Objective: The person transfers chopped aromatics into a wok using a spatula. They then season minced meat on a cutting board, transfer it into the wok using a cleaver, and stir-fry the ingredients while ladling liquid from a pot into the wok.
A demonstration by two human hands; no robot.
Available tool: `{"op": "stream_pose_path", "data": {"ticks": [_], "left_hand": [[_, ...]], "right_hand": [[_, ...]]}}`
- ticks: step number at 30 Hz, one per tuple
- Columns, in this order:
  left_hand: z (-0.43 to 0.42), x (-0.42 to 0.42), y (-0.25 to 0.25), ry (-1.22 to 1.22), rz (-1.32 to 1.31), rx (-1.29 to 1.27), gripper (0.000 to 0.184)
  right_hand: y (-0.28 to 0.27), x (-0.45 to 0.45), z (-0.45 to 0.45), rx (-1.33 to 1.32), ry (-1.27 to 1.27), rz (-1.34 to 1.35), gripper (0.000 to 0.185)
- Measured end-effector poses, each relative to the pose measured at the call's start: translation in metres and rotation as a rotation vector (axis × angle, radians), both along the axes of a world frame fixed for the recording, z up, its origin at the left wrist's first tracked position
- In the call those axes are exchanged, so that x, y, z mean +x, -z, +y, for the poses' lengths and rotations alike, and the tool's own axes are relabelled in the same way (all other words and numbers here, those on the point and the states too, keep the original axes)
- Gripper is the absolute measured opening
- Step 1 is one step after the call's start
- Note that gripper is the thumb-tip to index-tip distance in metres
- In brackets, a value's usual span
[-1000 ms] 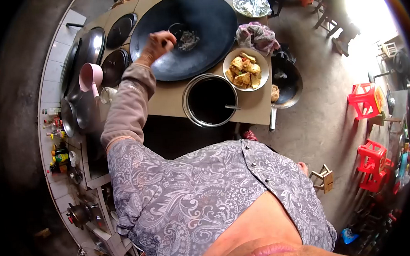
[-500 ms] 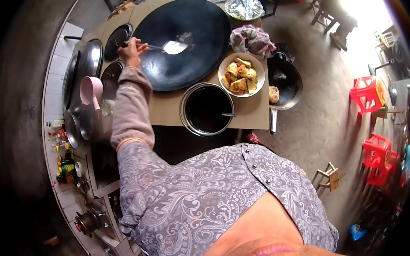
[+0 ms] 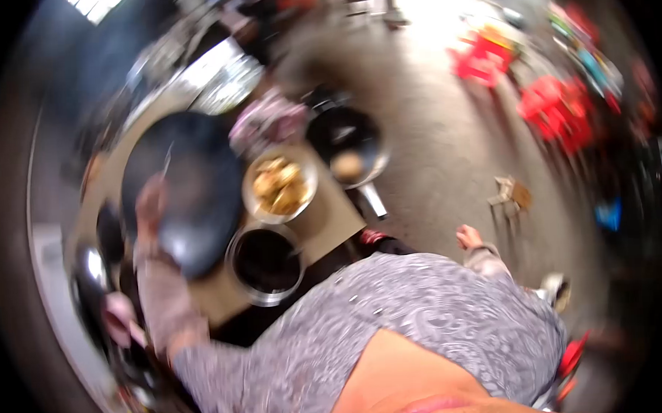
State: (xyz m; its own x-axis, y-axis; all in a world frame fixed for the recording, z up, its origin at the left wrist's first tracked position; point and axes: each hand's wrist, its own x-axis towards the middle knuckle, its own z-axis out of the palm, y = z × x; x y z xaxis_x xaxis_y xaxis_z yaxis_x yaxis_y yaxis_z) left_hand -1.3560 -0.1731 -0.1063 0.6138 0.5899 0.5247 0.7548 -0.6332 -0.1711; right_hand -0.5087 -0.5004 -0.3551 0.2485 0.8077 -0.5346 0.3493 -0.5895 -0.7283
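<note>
My left hand is blurred over the large black wok. It is closed round a spatula, of which only a thin, smeared metal part shows. A bowl of browned food pieces sits on the counter to the right of the wok. Nearer my body is a round metal pot of dark liquid, with a utensil handle at its rim. Out to my right side, away from the counter, hangs my right hand. Its fingers look curled in, and nothing shows in them.
A crumpled pinkish cloth and a foil-covered dish lie behind the bowl. Beyond the counter's right edge is a smaller wok with its handle towards me. A pink dipper is at left. Red stools and a small wooden stool stand on the floor.
My view has swung right, so the counter now lies further left and lower. My right hand has come into view. My left hand stays over the wok with the spatula, whose blade no longer shows clearly.
</note>
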Motion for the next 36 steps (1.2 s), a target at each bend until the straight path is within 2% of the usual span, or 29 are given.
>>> {"op": "stream_pose_path", "data": {"ticks": [1,2,3,4,5,7,9,12,15,16,17,18,19,20,21,22,23,24,25,26,28,30,31,33,36], "left_hand": [[-0.012,0.022,-0.007,0.079,-0.074,-0.187,0.024],[-0.025,0.045,-0.016,0.140,-0.152,-0.369,0.021],[-0.044,0.065,-0.028,0.136,-0.289,-0.446,0.010],[-0.061,0.079,-0.045,-0.106,-0.355,-0.561,0.005],[-0.055,0.043,-0.027,-0.216,-0.531,-0.614,0.009],[-0.063,0.048,-0.057,-0.715,-0.936,-0.597,0.024],[-0.067,0.030,-0.069,-0.911,-1.088,-0.492,0.035],[-0.086,0.009,-0.082,-1.048,-1.372,-0.521,0.039],[-0.104,-0.003,-0.062,-1.024,-1.520,-0.605,0.038],[-0.101,-0.012,-0.041,-0.946,-1.629,-0.675,0.035],[-0.095,-0.045,-0.018,-0.593,-1.631,-1.001,0.031],[-0.095,-0.009,-0.016,-0.808,-1.735,-0.751,0.040],[-0.089,-0.042,0.007,-0.717,-1.805,-0.837,0.054],[-0.089,-0.051,0.013,-0.720,-1.956,-0.802,0.055],[-0.095,-0.040,0.005,-0.774,-1.897,-0.737,0.054],[-0.097,-0.039,-0.006,-0.815,-1.818,-0.787,0.055],[-0.100,-0.030,-0.013,-0.773,-1.784,-0.720,0.055],[-0.107,-0.006,-0.028,-0.794,-1.838,-0.631,0.048],[-0.119,0.011,-0.046,-0.766,-1.782,-0.678,0.046],[-0.123,0.039,-0.057,-0.857,-1.846,-0.623,0.046],[-0.113,0.049,-0.018,-0.725,-1.974,-0.506,0.042],[-0.091,0.072,0.013,-0.691,-2.099,-0.340,0.038],[-0.082,0.081,0.017,-0.655,-2.174,-0.212,0.036],[-0.068,0.054,0.027,-0.635,-2.271,-0.134,0.036],[-0.085,0.035,-0.022,-0.743,-1.860,-0.333,0.031]], "right_hand": [[-0.016,-0.007,0.005,-0.002,-0.045,-0.096,0.015],[-0.005,-0.008,0.003,-0.029,0.001,-0.196,0.018],[0.018,-0.002,-0.001,0.040,-0.053,-0.260,0.021],[0.015,-0.006,0.001,-0.036,-0.014,-0.279,0.021],[0.014,-0.013,0.008,-0.111,0.004,-0.291,0.022],[0.014,-0.019,0.013,-0.170,-0.007,-0.280,0.023],[0.015,-0.027,0.010,-0.156,0.016,-0.269,0.022],[0.013,-0.034,0.003,-0.175,-0.022,-0.323,0.021],[0.015,-0.034,-0.012,-0.209,-0.010,-0.333,0.020],[0.017,-0.033,-0.017,-0.215,-0.019,-0.358,0.020],[0.022,-0.034,-0.023,-0.227,-0.041,-0.375,0.020],[0.022,-0.033,-0.026,-0.261,-0.017,-0.362,0.017],[0.043,-0.022,-0.035,-0.190,-0.032,-0.292,0.013],[0.046,-0.015,-0.039,-0.195,-0.036,-0.241,0.010],[0.035,-0.010,-0.042,-0.162,0.006,-0.107,0.010],[0.032,-0.008,-0.042,-0.169,0.189,0.132,0.011],[0.033,-0.002,-0.041,-0.239,0.199,0.107,0.010],[0.032,0.000,-0.047,-0.160,0.196,0.107,0.007],[0.032,0.005,-0.050,-0.168,0.110,0.030,0.013],[0.031,0.009,-0.053,-0.174,0.025,-0.050,0.018],[0.046,0.024,-0.060,-0.173,-0.100,-0.188,0.029],[0.112,0.054,-0.067,-0.238,-0.208,-0.269,0.030],[0.127,0.062,-0.066,-0.271,-0.252,-0.312,0.031],[0.099,0.055,-0.048,-0.205,-0.200,-0.253,0.030],[0.092,0.069,-0.043,-0.246,-0.010,-0.126,0.030]]}}
